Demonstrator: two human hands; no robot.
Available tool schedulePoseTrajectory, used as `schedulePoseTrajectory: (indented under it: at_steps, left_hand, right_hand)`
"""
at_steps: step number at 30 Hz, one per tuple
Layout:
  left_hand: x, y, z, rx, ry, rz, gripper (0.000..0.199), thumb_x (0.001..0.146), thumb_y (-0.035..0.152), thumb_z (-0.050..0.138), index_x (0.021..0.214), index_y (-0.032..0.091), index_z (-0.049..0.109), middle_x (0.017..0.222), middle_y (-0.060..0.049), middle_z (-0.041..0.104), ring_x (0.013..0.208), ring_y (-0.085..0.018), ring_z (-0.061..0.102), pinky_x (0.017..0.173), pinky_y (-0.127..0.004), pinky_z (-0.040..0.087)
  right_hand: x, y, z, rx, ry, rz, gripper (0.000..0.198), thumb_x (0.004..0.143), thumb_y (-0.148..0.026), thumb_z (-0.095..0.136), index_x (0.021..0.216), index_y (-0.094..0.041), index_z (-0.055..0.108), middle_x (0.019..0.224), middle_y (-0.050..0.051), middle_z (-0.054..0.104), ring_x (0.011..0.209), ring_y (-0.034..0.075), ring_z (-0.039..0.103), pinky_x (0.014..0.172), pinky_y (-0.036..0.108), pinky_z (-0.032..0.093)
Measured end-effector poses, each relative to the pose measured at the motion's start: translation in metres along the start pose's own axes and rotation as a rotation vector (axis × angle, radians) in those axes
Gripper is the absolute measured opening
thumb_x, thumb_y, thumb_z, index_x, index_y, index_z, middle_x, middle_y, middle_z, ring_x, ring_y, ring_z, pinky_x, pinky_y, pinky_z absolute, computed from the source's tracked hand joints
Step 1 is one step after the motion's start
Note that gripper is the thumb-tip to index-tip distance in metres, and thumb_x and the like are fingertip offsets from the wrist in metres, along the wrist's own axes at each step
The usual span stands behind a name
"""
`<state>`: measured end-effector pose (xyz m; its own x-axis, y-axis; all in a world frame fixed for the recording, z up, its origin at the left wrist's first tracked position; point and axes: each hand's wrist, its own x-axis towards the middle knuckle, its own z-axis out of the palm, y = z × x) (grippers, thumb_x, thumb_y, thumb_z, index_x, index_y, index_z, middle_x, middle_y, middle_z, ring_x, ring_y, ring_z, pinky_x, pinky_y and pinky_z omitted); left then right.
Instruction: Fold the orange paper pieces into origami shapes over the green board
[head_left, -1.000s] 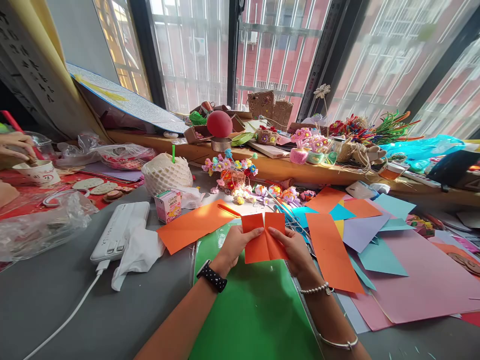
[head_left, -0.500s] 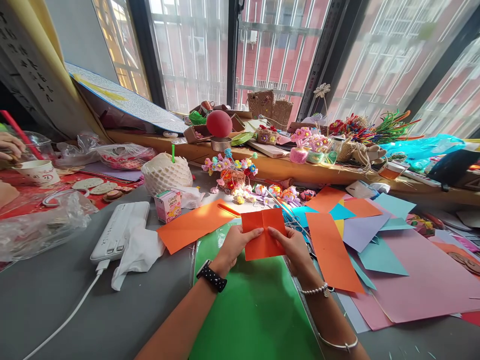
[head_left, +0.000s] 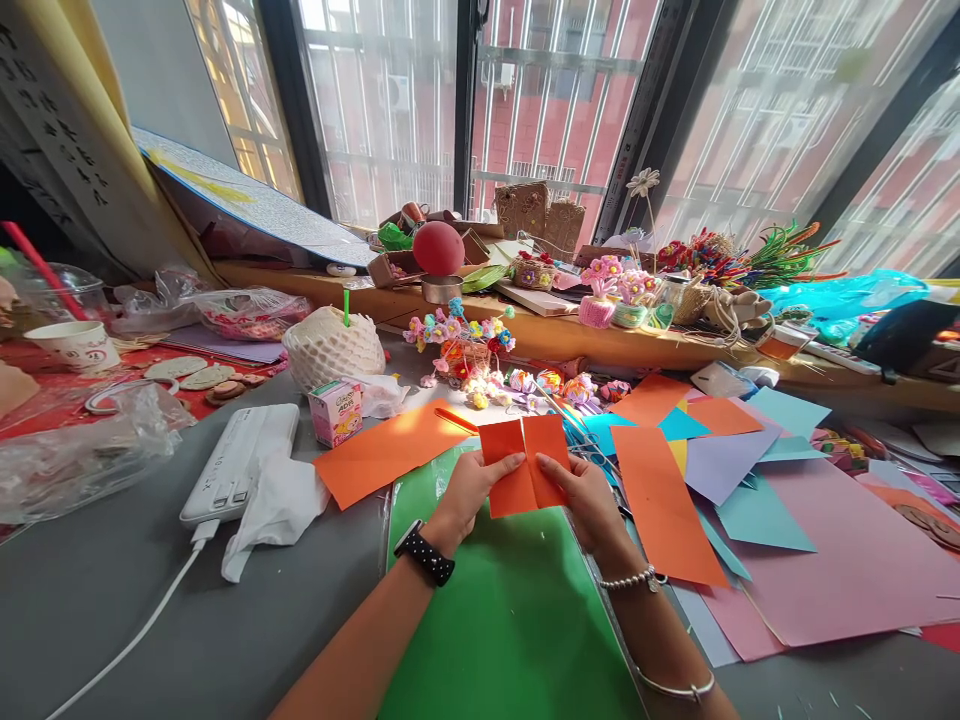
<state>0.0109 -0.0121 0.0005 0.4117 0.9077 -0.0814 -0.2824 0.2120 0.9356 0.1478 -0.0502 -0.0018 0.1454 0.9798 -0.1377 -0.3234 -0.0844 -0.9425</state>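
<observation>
A small orange sheet of paper [head_left: 501, 441] is held up in front of me, with a crease down its middle. Along the upper part of that crease runs a narrow light gap, splitting the top edge in two. My left hand [head_left: 466, 492] pinches the left half, thumb on the front near the crease and fingers hidden behind. On the right half, my right hand [head_left: 590, 497] pinches in the same way, its thumb close to the other. Beneath both hands lies a green mat [head_left: 510, 610]. A long orange strip [head_left: 397, 450] and an orange pen-like stick [head_left: 456, 420] lie beyond my left hand.
Coloured paper sheets [head_left: 862, 560] spread over the right side. A power bank [head_left: 244, 460] with a cable, a tissue [head_left: 277, 510], a drink carton [head_left: 335, 412] and a peeled coconut [head_left: 334, 350] stand left. Crocheted flowers [head_left: 465, 345] sit behind. At far left, another person's hand shows partly.
The orange paper has come apart at the top of its crease, where a gap now shows between the halves. My hands stay in nearly the same place.
</observation>
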Motion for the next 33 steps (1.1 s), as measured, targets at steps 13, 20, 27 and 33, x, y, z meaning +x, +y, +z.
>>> schedulePoseTrajectory:
  at_steps: [13,20,27,33]
  left_hand:
    - [0.0001,0.0010,0.0021,-0.003,-0.017,-0.050,0.036,0.058,0.031,0.070,0.088,0.011,0.064,0.083,-0.008,0.067,0.075,-0.021,0.061,0.069,-0.030,0.047]
    - [0.0000,0.0003,0.0016,-0.019,-0.029,-0.028,0.037,0.059,0.033,0.069,0.089,0.011,0.064,0.086,-0.009,0.066,0.077,-0.021,0.060,0.071,-0.030,0.046]
    - [0.0010,0.0005,-0.0012,0.049,-0.068,-0.119,0.041,0.056,0.032,0.071,0.090,0.011,0.063,0.084,-0.010,0.066,0.074,-0.022,0.061,0.066,-0.030,0.047]
    - [0.0012,0.0016,-0.0020,0.079,-0.079,-0.085,0.035,0.058,0.030,0.070,0.086,0.011,0.064,0.083,-0.009,0.066,0.078,-0.022,0.060,0.068,-0.029,0.046]
  right_hand:
    - [0.0025,0.0021,0.0019,0.007,0.089,-0.047,0.034,0.058,-0.035,0.068,0.083,-0.014,0.063,0.080,0.008,0.067,0.070,0.023,0.063,0.062,0.033,0.049]
    - [0.0014,0.0023,0.0032,0.081,0.056,0.004,0.032,0.058,-0.034,0.067,0.083,-0.013,0.063,0.078,0.009,0.067,0.068,0.022,0.063,0.062,0.033,0.050]
    - [0.0019,0.0023,-0.0011,-0.028,0.106,-0.113,0.036,0.058,-0.036,0.067,0.087,-0.015,0.061,0.085,0.008,0.067,0.072,0.024,0.063,0.065,0.035,0.050]
    - [0.0013,0.0012,-0.0010,-0.057,0.052,-0.055,0.035,0.058,-0.037,0.067,0.083,-0.013,0.063,0.084,0.010,0.067,0.073,0.023,0.063,0.065,0.033,0.050]
